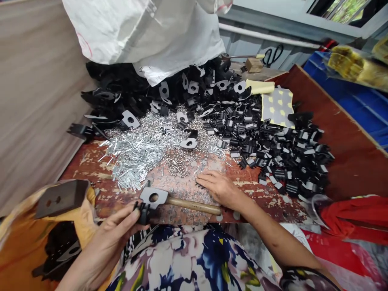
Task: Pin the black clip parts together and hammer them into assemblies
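Observation:
My left hand (121, 226) pinches a black plastic clip (153, 198) by its toothed jaw, with the flat grey plate and its round hole facing up. Behind that plate lies a wooden handle (194, 205) on the worktop; the tool's head is mostly hidden. My right hand (218, 188) rests low over the worktop, fingers bent and together. A small dark toothed piece (200, 185) shows under its fingertips, mostly covered. Beyond the hands spread a heap of silvery pins (136, 149) and a patch of small metal springs (178, 159). One clip (189, 140) lies among the springs.
Small black jaw pieces (273, 141) are piled at the right, larger black clips (121, 95) at the back left. A white sack (151, 32) hangs over the back. A wooden board (339, 133) edges the right side. An orange bag (18, 250) with black parts stands lower left.

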